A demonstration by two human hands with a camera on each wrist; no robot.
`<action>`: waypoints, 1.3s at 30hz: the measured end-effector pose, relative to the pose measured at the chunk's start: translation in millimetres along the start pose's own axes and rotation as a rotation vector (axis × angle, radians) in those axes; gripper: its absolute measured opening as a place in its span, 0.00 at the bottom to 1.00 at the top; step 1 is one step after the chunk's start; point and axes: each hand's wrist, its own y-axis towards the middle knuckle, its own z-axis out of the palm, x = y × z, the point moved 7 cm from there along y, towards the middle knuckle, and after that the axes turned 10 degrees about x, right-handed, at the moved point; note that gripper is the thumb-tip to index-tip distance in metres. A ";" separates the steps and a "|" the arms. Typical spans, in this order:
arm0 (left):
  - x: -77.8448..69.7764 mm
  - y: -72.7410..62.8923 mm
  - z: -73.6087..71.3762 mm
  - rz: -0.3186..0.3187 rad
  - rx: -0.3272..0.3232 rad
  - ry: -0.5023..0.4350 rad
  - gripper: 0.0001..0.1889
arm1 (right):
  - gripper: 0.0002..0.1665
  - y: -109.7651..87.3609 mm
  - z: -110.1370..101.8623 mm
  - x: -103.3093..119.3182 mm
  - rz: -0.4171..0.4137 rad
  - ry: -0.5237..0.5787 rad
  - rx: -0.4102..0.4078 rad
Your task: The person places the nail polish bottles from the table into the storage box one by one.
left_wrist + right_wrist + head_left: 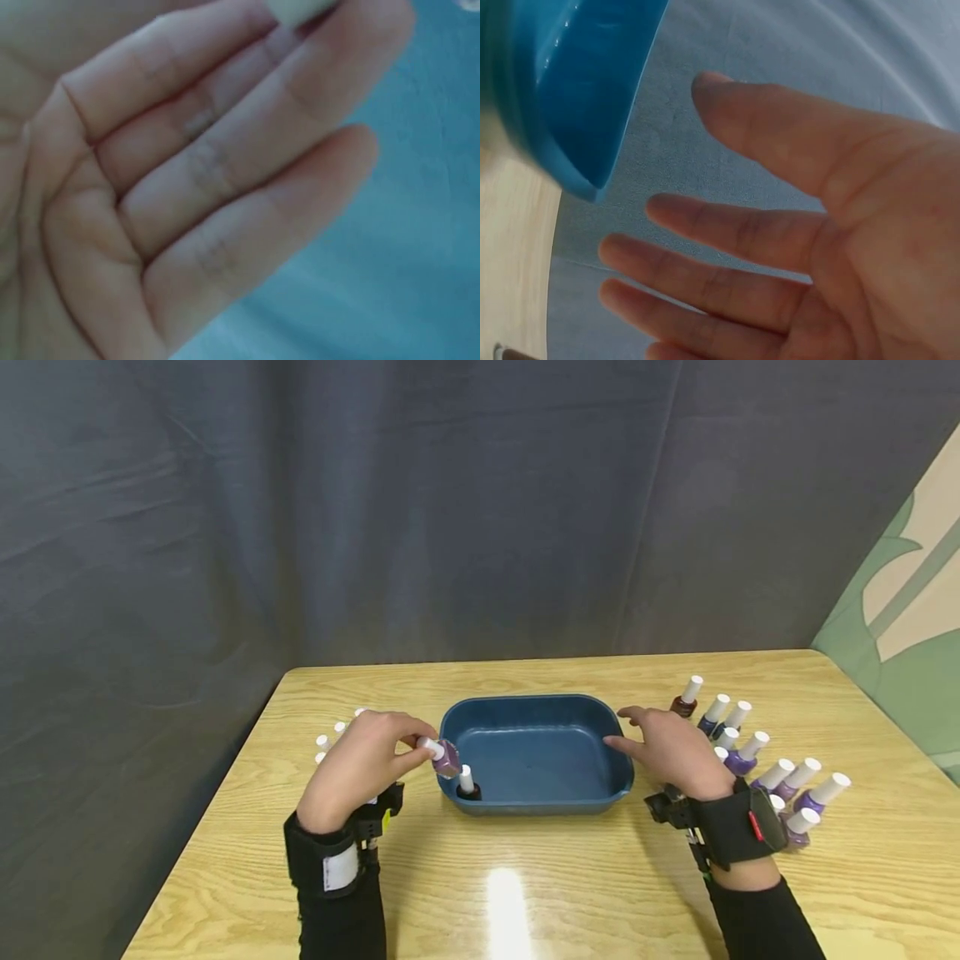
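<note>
Between thumb and fingers, my left hand [365,758] pinches a purple nail polish bottle [447,760] by its white cap, over the left end of the blue tub [536,807]. Inside that end stands a dark nail polish bottle [468,785] with a white cap. In the left wrist view only a bit of the white cap [298,7] shows at the fingertips. My right hand [675,750] hovers by the tub's right rim, holding nothing. Its fingers [705,285] are spread and relaxed in the right wrist view, apart from the tub wall [592,97].
Right of the tub stand several white-capped nail polish bottles, among them a brown one [683,706] and purple ones [741,763]. More white caps [322,743] show behind my left hand. A dark curtain [480,518] hangs behind the wooden table [450,893].
</note>
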 end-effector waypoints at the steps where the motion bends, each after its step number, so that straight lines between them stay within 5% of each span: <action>1: -2.5 1.8 0.7 0.010 -0.003 -0.001 0.07 | 0.32 0.0 -0.3 0.1 0.001 0.001 0.001; 10: -21.7 21.3 14.8 0.087 -0.022 0.050 0.09 | 0.32 -1.4 -0.1 -0.7 0.009 0.000 0.000; 20: -29.0 45.9 53.7 0.157 0.099 0.089 0.08 | 0.32 -1.3 0.7 0.8 0.005 0.001 0.004; 39: -20.8 56.2 83.4 0.083 0.247 0.116 0.06 | 0.32 0.5 1.9 1.6 0.009 -0.003 0.008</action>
